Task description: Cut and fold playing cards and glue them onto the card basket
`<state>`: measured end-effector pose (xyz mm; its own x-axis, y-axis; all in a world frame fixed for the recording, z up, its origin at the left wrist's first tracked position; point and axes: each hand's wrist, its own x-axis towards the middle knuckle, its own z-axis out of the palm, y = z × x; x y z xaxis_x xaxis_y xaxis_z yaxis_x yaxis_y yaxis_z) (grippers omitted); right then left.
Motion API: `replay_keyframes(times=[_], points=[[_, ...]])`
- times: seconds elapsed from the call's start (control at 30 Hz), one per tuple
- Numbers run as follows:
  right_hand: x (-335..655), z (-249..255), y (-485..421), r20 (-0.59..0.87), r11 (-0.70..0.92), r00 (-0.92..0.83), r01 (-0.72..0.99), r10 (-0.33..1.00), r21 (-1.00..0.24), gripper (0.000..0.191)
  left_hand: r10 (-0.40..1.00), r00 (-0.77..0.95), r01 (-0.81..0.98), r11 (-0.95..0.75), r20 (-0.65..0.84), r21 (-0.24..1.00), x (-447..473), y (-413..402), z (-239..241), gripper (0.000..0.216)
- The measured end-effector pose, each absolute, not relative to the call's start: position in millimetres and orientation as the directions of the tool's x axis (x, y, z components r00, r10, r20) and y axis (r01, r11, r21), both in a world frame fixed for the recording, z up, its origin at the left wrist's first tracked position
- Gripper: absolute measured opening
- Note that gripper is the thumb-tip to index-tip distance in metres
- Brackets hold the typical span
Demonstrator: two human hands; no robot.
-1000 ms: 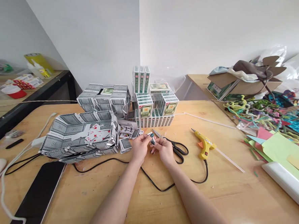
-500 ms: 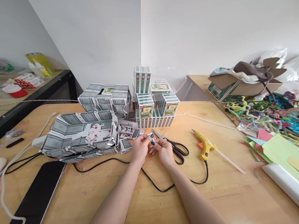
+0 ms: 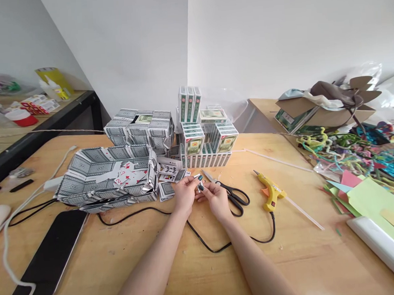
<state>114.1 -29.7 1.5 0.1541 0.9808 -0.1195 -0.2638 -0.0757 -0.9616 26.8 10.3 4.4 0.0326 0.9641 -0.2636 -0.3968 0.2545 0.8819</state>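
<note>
Near the middle of the table, my left hand [image 3: 185,195] and my right hand [image 3: 217,200] meet, fingertips pinched together. Between them is a small white piece [image 3: 200,182], mostly hidden by the fingers; it looks like a bit of playing card. Loose playing cards [image 3: 166,190] lie just left of my left hand. Black-handled scissors [image 3: 235,195] rest beside my right hand, blades toward the back. Farther right lies a yellow glue gun [image 3: 271,192] with a glue stick in its rear. To the left stands an open tray made of playing cards [image 3: 94,162], with cut card pieces inside.
Behind stand a box covered in cards [image 3: 160,123] and stacked card packs [image 3: 193,145]. A phone [image 3: 46,259] lies front left, beside a white cable. The glue gun's black cord [image 3: 203,243] runs under my forearms. Coloured paper [image 3: 370,203] and craft scraps [image 3: 357,151] fill the right.
The view has shifted very slightly, so everything sits a little to the right. Both hands stay in the same spot, still pinching the small piece, with only tiny finger movement.
</note>
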Motion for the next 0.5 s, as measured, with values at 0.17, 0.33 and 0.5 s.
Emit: replay_keyframes(times=[0.17, 0.33, 0.5], points=[[112.2, 5.3, -32.1, -0.155, -0.128, 0.116, -0.215, 0.981, -0.968, 0.027, 0.970, 0.043, -0.370, 0.239, -0.240, 0.898, 25.7, 10.3, 2.5, 0.016], [109.4, -0.9, -31.3, -0.170, -0.132, 0.163, -0.219, 0.972, -0.967, 0.023, 0.974, 0.093, -0.375, 0.228, -0.209, 0.898, 27.6, 7.2, 4.8, 0.015], [109.9, -1.4, -30.0, -0.169, -0.127, 0.156, -0.247, 0.973, -0.961, 0.026, 0.966, 0.110, -0.404, 0.259, -0.234, 0.878, 28.0, 5.9, 7.4, 0.015]])
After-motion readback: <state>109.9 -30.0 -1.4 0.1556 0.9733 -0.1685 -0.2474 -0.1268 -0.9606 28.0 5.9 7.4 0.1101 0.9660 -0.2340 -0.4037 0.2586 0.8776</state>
